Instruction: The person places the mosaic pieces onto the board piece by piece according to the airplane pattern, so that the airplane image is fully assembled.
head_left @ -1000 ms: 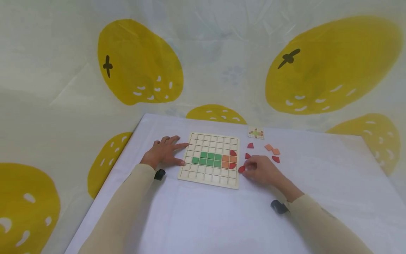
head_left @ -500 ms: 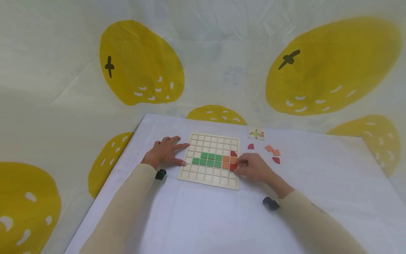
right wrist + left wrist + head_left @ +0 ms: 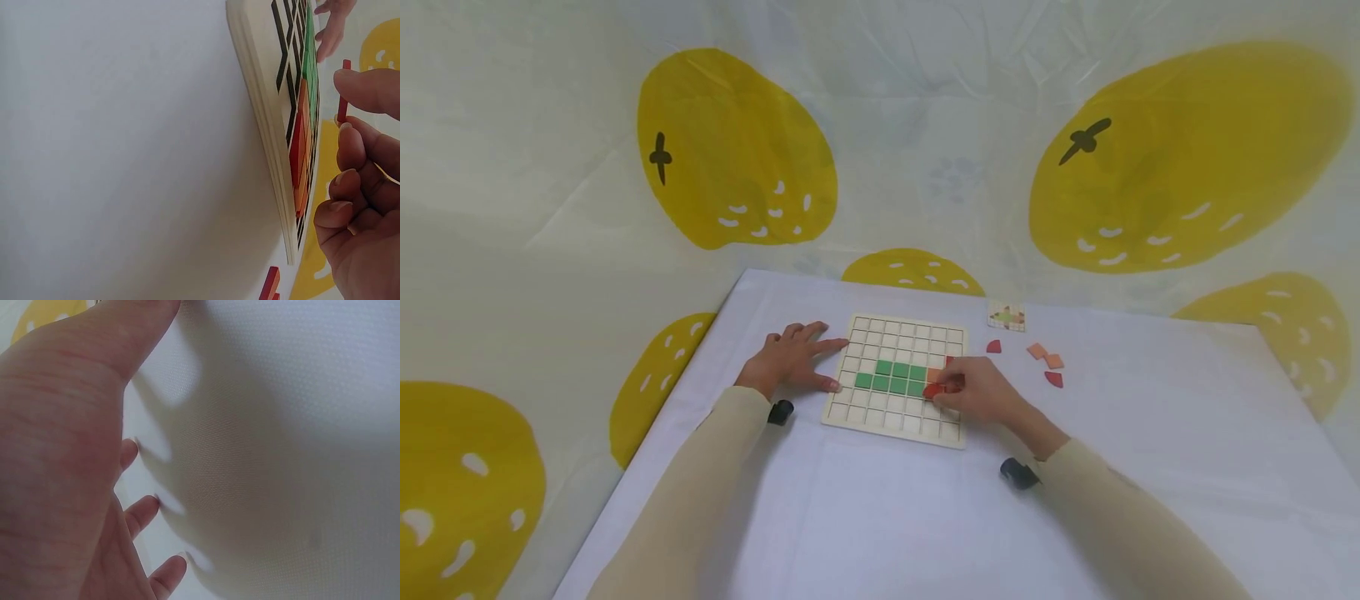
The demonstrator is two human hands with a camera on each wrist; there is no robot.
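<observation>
A pale wooden grid board (image 3: 868,414) lies on the white table. Green square tiles (image 3: 898,385) fill part of its middle rows, with orange tiles (image 3: 933,374) to their right. Over the board's right side, my right hand (image 3: 988,390) pinches a red quarter-round tile (image 3: 933,391) between thumb and index finger. In the right wrist view this red tile (image 3: 344,94) appears edge-on, raised above the board. My left hand (image 3: 786,361) rests with spread fingers at the board's left edge, thumb and a finger touching it. The right hand hides some tiles at the right side.
Right of the board lie two loose red quarter-round tiles (image 3: 1054,379) and two orange square tiles (image 3: 1045,356). A small pattern card (image 3: 1006,317) lies near the table's back edge. Behind hangs a pale curtain (image 3: 910,125) printed with yellow fruit.
My right hand has moved left from the table beside the board to over the orange tiles, carrying the red quarter-round tile. The left hand has stayed in place.
</observation>
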